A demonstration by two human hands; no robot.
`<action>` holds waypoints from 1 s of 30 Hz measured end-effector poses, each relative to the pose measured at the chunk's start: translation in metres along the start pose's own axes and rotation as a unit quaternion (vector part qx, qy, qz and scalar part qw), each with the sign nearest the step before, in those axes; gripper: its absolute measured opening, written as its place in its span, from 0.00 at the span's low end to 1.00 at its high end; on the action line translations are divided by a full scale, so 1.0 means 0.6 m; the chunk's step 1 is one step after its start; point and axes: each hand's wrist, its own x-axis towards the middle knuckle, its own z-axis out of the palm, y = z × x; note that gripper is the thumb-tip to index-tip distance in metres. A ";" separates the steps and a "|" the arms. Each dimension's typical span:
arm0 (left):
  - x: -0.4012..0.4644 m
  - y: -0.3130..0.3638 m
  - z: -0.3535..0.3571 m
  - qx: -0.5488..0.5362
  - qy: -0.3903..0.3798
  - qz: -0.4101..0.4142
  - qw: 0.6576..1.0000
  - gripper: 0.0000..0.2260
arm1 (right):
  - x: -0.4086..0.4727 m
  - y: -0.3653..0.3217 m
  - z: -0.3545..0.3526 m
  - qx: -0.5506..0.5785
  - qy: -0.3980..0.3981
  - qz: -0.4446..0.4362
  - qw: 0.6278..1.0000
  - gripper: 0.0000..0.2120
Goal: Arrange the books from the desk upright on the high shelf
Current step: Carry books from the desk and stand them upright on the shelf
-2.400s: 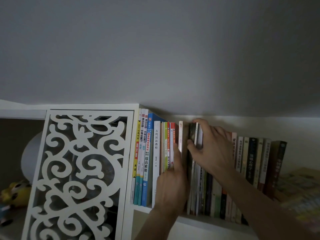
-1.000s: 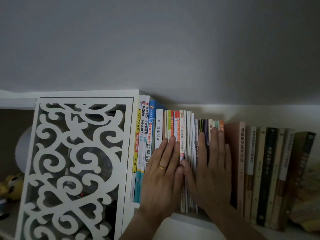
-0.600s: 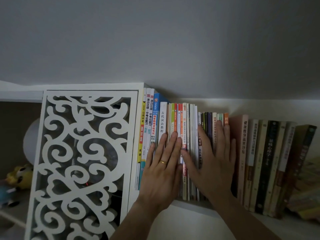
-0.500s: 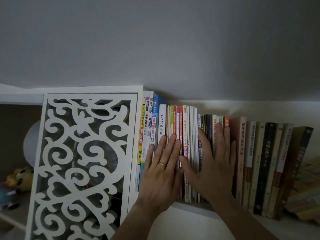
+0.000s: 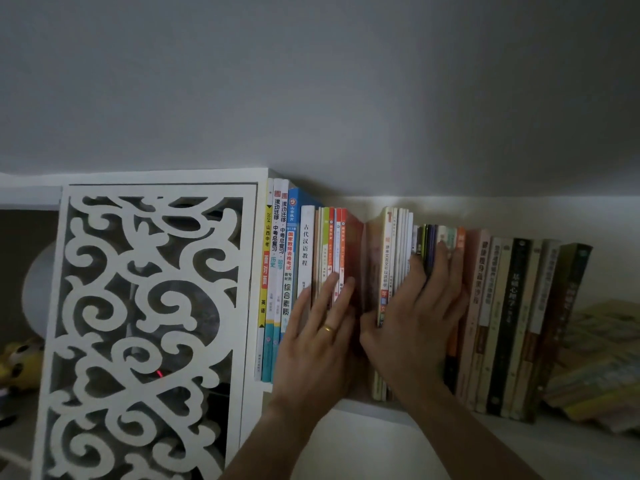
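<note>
Gap parted mid-row, near the shelf [image 5: 377, 408] front edge.
Left hand [image 5: 320, 341] flat, right hand [image 5: 415, 323] seemingly flat, gripping nothing; thin books [image 5: 398, 258] risk slumping into gap.

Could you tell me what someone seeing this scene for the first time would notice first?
Probably the two hands on the row of upright books: the left hand, wearing a gold ring, and the right hand flank a gap in the row. Next, the white scrollwork panel left of the books.
</note>
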 end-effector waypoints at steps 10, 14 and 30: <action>-0.003 -0.017 -0.010 0.006 0.005 -0.005 1.000 0.24 | 0.007 0.025 -0.002 0.013 0.036 0.009 0.999 0.45; -0.003 -0.019 -0.009 0.003 0.005 -0.002 1.000 0.23 | 0.007 0.030 0.002 0.021 0.047 0.005 0.999 0.45; 0.000 0.022 -0.039 -0.328 0.020 -0.067 0.942 0.31 | 0.002 0.047 0.015 0.073 0.103 -0.067 0.990 0.31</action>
